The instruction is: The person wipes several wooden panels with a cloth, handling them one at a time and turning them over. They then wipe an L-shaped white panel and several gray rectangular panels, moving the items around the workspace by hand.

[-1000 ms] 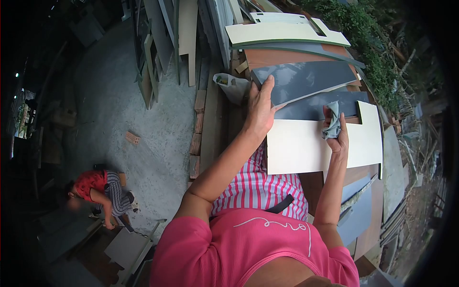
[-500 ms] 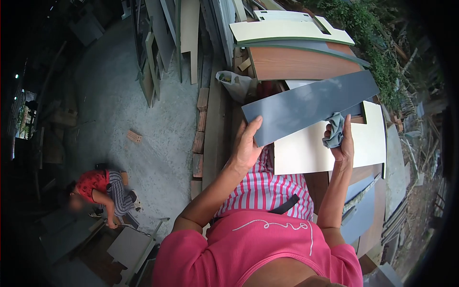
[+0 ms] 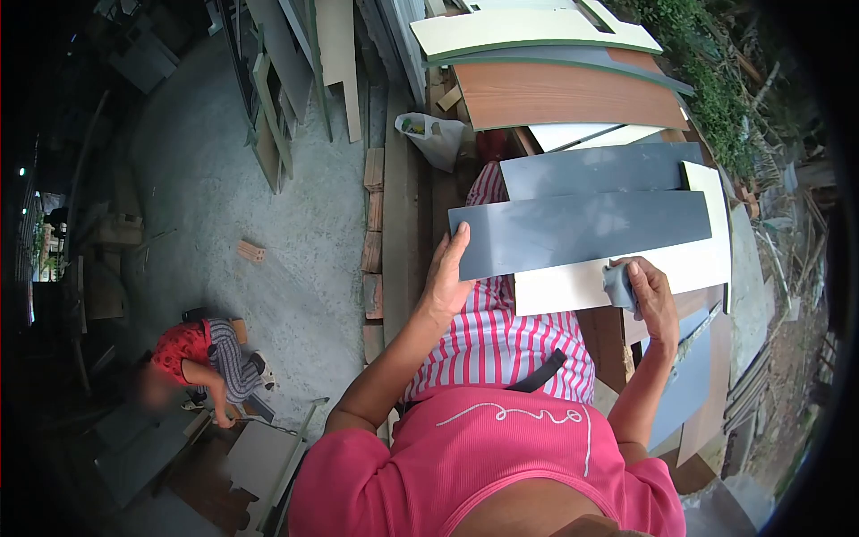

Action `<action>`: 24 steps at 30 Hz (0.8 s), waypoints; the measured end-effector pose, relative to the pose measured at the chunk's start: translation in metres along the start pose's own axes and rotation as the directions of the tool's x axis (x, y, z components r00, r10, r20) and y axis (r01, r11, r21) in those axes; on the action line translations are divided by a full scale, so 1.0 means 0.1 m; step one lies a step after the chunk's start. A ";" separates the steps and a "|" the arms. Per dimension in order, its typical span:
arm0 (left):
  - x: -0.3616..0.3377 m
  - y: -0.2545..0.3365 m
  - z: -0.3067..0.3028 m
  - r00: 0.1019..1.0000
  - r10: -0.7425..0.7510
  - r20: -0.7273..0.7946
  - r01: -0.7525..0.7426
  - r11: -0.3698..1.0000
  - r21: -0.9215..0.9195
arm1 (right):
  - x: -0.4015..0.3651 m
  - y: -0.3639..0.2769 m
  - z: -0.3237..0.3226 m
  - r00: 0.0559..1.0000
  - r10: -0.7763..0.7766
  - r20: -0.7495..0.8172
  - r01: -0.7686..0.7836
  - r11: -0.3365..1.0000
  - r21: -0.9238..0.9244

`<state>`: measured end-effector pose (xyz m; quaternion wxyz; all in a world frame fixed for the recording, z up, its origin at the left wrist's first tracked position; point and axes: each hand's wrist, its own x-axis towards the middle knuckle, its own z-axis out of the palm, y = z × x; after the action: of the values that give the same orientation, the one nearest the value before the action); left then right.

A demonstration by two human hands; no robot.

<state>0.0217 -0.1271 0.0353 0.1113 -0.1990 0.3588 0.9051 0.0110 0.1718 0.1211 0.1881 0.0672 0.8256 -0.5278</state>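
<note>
A long dark grey panel lies nearly level in front of me, its left end gripped by my left hand, thumb on top. Below the panel's lower right edge, my right hand is closed on a crumpled grey-blue cloth. Behind the held panel, another dark grey panel rests on the pile. A white panel with a cut-out lies beneath, partly hidden by the held panel.
Wood-coloured and cream panels are stacked ahead. A white bag stands beside a row of bricks. At the lower left, a person in red bends over boards. Greenery borders the right.
The held panel has turned nearly level, uncovering the grey panel behind it. My right hand has moved down and away from the panel's edge with the cloth. The view has shifted slightly.
</note>
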 end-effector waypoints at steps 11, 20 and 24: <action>0.04 -0.24 -0.26 0.990 0.132 0.059 -0.117 0.972 -0.202 | 0.39 -0.44 1.93 0.637 -0.754 0.160 0.745 0.550 -0.378; 0.06 -0.03 0.06 0.994 -0.079 -0.080 0.058 0.968 -0.242 | 0.63 -0.08 1.19 0.709 -0.693 0.128 0.591 0.487 -0.643; 0.02 0.00 0.11 0.985 -0.071 -0.155 0.039 0.979 -0.200 | 0.88 0.28 0.43 0.796 -0.600 -0.078 0.282 0.482 -0.830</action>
<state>0.0166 -0.1195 0.0418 0.0868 -0.2917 0.2702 0.9134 -0.0514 0.1375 0.0482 -0.1010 -0.1458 0.9767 -0.1209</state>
